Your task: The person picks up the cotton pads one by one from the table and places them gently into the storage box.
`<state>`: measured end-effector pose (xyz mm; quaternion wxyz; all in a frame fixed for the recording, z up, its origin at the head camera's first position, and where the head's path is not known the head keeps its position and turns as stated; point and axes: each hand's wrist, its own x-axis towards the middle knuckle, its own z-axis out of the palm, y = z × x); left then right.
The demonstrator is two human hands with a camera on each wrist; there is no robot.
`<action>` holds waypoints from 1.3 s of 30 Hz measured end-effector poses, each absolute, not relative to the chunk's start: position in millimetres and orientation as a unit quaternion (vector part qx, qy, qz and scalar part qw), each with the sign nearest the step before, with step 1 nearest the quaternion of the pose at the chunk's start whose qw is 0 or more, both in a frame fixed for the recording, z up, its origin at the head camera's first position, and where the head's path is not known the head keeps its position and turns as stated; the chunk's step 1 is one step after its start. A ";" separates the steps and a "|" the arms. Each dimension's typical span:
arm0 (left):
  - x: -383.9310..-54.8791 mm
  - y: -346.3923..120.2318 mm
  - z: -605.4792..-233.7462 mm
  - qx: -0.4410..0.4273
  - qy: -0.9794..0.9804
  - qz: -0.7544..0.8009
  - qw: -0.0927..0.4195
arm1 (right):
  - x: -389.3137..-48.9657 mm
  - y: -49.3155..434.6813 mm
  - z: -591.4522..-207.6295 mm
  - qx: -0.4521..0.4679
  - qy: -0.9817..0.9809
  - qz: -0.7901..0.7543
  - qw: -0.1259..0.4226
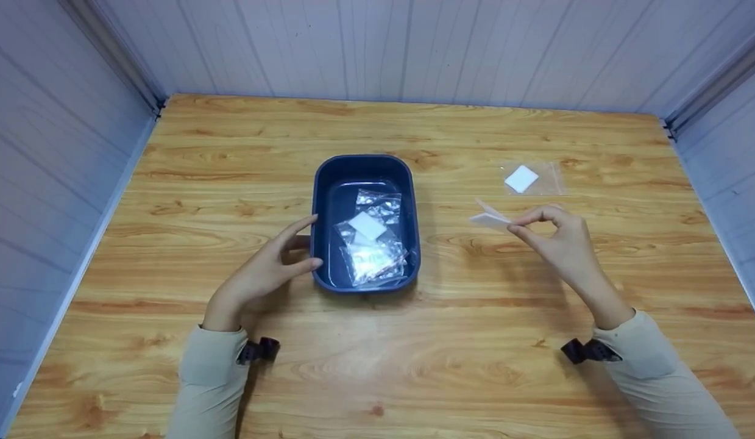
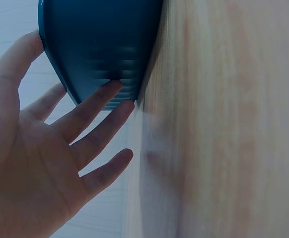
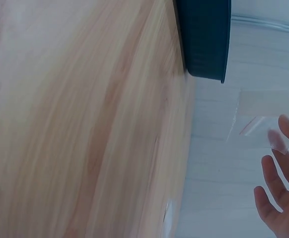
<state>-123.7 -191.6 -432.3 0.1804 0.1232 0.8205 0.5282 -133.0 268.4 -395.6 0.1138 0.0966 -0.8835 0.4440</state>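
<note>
My left hand (image 1: 262, 268) rests against the left side of a dark blue plastic bin (image 1: 317, 183), its fingers spread and nearly straight. In the left wrist view, the fingertips touch the bin's outer wall (image 2: 100, 49). Between thumb and forefinger, my right hand (image 1: 557, 238) pinches a small clear zip bag (image 1: 490, 216) above the table, right of the bin. A pale square piece shows inside that bag (image 3: 266, 102) in the right wrist view. Several clear bags (image 1: 377, 262) lie in the bin, one with a white square (image 1: 367, 226) in it.
Another clear zip bag (image 1: 551, 177) holding a white square (image 1: 521, 178) lies flat on the wooden table (image 1: 243, 140), beyond my right hand. Pale panel walls (image 1: 377, 49) stand at the back and both sides.
</note>
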 end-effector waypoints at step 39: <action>-123.9 -191.7 -432.8 0.137 0.819 0.530 0.174 | -140.2 183.9 -381.0 0.220 -0.816 0.525 0.105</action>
